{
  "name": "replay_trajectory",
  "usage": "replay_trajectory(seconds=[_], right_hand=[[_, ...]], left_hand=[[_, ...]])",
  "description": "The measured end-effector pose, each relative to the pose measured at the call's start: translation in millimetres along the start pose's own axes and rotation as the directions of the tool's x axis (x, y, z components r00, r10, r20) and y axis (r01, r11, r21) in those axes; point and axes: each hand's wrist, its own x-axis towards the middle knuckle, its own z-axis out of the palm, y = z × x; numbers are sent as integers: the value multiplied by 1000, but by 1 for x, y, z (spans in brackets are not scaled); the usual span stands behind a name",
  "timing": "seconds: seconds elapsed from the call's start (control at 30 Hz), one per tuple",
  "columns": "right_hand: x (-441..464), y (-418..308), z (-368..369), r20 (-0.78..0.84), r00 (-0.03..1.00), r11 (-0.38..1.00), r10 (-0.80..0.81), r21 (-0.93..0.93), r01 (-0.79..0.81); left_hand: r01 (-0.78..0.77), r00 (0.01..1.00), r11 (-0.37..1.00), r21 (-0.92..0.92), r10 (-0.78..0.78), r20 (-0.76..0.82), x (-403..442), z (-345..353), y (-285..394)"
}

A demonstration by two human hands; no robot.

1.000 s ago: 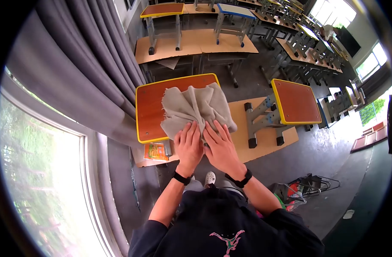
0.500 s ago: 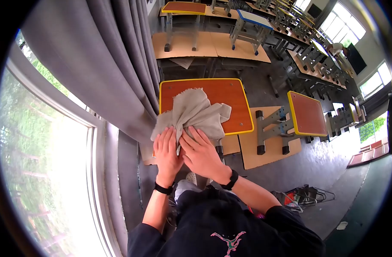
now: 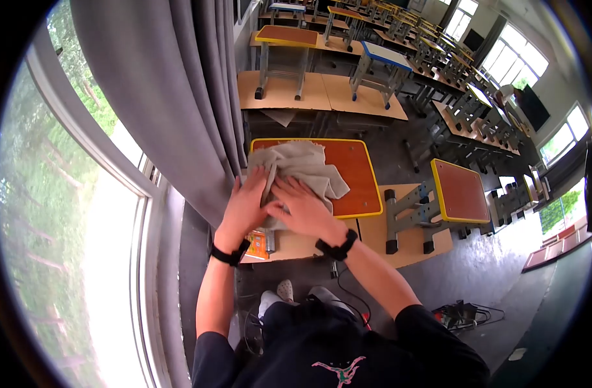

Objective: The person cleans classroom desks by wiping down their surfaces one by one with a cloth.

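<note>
Grey curtain [image 3: 163, 107] beside window [image 3: 83, 226].

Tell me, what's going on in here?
A person has both hands on a grey cloth, pressed against a yellow-edged stool seat. The left hand and the right hand are side by side, and the cloth is crumpled, covering much of the seat's left half. An orange packet lies on the desk nearby. To the right, another yellow-edged stool lies tipped on its side.

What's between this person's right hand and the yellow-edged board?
A rumpled greyish cloth lies between the right hand and the board, as the head view shows.
</note>
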Motion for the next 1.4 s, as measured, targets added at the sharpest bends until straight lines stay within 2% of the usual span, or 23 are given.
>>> replay_trajectory(seconds=[0.03,0.13,0.2,0.27,0.47,0.67,0.73,0.93,1.17,1.4], right_hand=[[7,3,-4,51,998,1000,22,-12,-21],[19,16,-1,36,999,996,4,-85,-1],[19,19,2,82,996,996,24,-88,-17],[14,19,6,-9,1000,989,-6,-149,5],[13,16,8,-105,993,987,-45,-161,27],[10,10,4,-100,995,990,-18,-140,4],[10,9,4,-94,995,988,-16,-154,1],[11,10,5,-96,995,979,-34,-203,14],[11,9,5,-117,991,970,-71,-242,42],[6,7,8,-101,991,975,-87,-212,64]], left_hand=[[16,1000,1000,-21,-16,-20,6,4,-3],[70,996,996,-64,-73,-55,16,13,-3],[66,991,994,-82,-75,-113,19,21,-2],[69,990,994,-87,-79,-120,16,22,-1],[42,985,990,-133,-63,-161,16,21,-1],[14,981,986,-164,-45,-187,15,29,-10],[40,979,961,-273,-92,-182,14,25,-7],[60,970,920,-387,-145,-193,11,24,-4],[55,957,897,-439,-173,-234,6,28,-4],[18,941,940,-341,-131,-311,-4,32,-2]])
